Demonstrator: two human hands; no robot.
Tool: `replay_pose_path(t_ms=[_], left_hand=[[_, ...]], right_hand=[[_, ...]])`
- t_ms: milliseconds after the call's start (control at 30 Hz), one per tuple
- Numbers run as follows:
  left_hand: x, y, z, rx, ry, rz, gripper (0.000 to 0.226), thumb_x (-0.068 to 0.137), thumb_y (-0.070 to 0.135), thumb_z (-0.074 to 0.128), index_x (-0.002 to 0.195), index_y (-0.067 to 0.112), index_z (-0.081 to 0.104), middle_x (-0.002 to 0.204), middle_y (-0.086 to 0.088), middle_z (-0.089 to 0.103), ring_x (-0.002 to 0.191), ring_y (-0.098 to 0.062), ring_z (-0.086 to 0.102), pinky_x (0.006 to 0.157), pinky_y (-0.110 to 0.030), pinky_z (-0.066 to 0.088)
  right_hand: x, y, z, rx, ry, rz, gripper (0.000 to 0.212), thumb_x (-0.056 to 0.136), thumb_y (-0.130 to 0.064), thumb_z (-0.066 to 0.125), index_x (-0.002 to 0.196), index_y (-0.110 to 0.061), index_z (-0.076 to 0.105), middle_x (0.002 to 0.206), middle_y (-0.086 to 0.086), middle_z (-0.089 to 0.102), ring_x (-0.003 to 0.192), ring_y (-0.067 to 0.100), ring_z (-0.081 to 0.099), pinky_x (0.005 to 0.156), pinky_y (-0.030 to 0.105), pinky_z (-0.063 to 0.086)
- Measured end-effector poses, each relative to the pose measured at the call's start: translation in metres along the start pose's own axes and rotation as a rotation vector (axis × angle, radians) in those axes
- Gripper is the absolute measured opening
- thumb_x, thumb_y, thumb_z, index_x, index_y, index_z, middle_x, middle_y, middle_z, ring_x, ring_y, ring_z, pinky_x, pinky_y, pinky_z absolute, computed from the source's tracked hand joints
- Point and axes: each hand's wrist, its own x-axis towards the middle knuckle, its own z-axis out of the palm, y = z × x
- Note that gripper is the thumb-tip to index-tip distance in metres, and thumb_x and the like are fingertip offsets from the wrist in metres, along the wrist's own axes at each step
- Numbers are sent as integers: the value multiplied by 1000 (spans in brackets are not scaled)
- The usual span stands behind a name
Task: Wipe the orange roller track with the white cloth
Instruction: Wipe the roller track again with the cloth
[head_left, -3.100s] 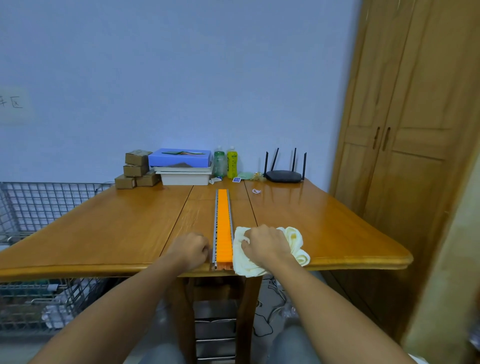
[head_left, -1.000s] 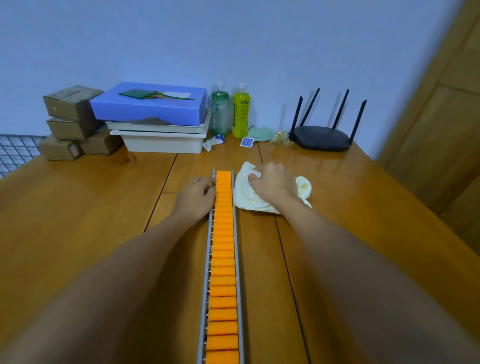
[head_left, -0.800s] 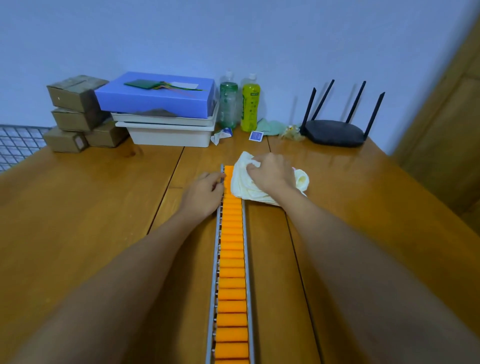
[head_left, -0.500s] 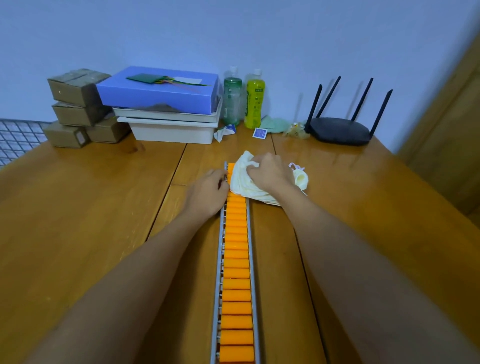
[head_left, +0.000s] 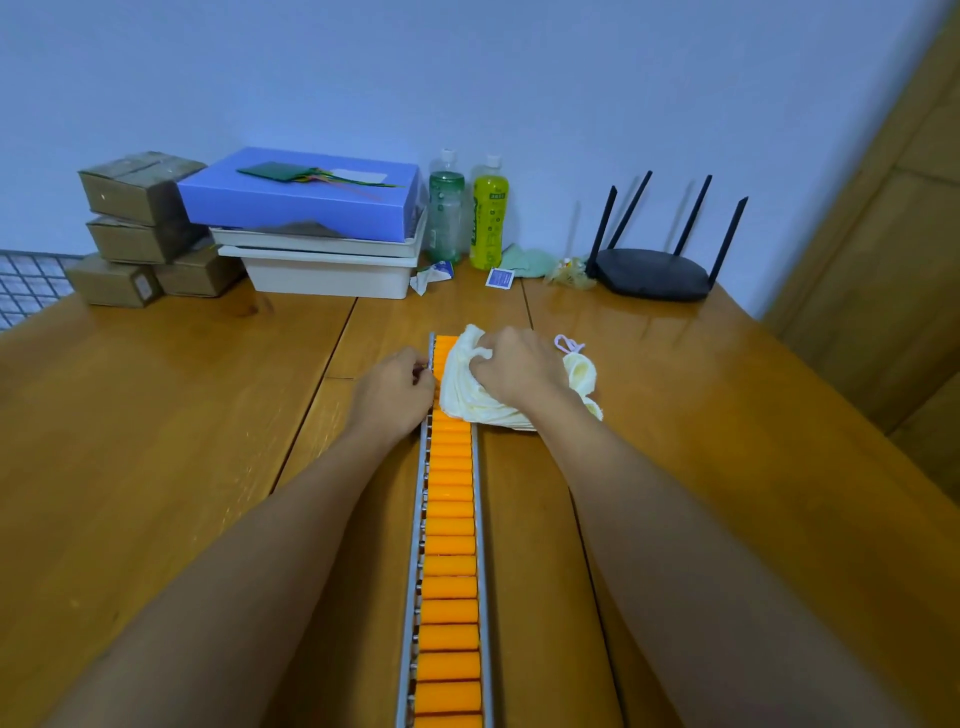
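1. The long orange roller track (head_left: 450, 545), a row of orange plastic rollers in a grey metal frame, lies lengthwise down the middle of the brown wooden worktop (head_left: 156, 415), running from the near edge of view toward the wall.
2. The crumpled white cloth (head_left: 467, 384) sits on the far end of the track, covering the last rollers and spilling over the right rail onto the worktop.
3. The right hand (head_left: 519, 369) is closed over the cloth, fingers bunched into the fabric, pressing it down on the track's far end.
4. The left hand (head_left: 397, 397) rests against the track's left rail beside the cloth, fingers curled onto the rail edge; how firmly it grips cannot be told.
5. A thin pale purple loop of cord (head_left: 569, 344) lies just beyond the cloth's right side.
6. Along the wall at the back of the worktop:
   - stacked brown cardboard boxes (head_left: 140, 228) at the left;
   - a flat blue box (head_left: 301, 200) on top of white plastic trays (head_left: 324, 265);
   - a green plastic bottle (head_left: 445, 208) touching or just beside a yellow plastic bottle (head_left: 489, 210);
   - a black router with four upright antennas (head_left: 657, 273) at the right.
7. A wooden cabinet door (head_left: 883, 260) stands at the right of the worktop.
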Motion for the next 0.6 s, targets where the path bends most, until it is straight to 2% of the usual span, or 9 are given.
replay_pose_path(t_ms=[200, 433, 533, 600], left_hand=[[-2, -4, -3, -155, -8, -48, 26, 102, 22, 55, 122, 16, 71, 114, 0, 73, 98, -13, 62, 79, -30, 47], [-12, -2, -14, -227, -119, -1, 31, 107, 20, 49, 130, 19, 70, 117, 5, 72, 102, -11, 61, 74, -15, 42], [-22, 1, -19, -238, -141, 11, 30, 107, 19, 49, 127, 18, 71, 103, 14, 69, 97, -8, 61, 76, -15, 43], [-30, 2, -22, -242, -121, 9, 29, 106, 18, 51, 126, 16, 72, 110, 9, 73, 98, -7, 63, 82, -21, 48]], right_hand=[[-15, -8, -4, -82, -2, -18, 43, 93, -29, 58, 135, -24, 64, 122, 9, 67, 109, 34, 62, 70, 31, 39], [-28, -12, -10, -106, -22, -11, 42, 92, -27, 57, 133, -23, 66, 122, 8, 67, 109, 34, 63, 71, 31, 41], [-34, -14, -11, -95, -34, 14, 43, 91, -28, 57, 134, -24, 65, 123, 8, 67, 109, 34, 63, 72, 32, 42], [-38, -15, -13, -76, -44, 38, 45, 90, -27, 57, 134, -23, 64, 123, 8, 67, 110, 34, 62, 72, 32, 42]])
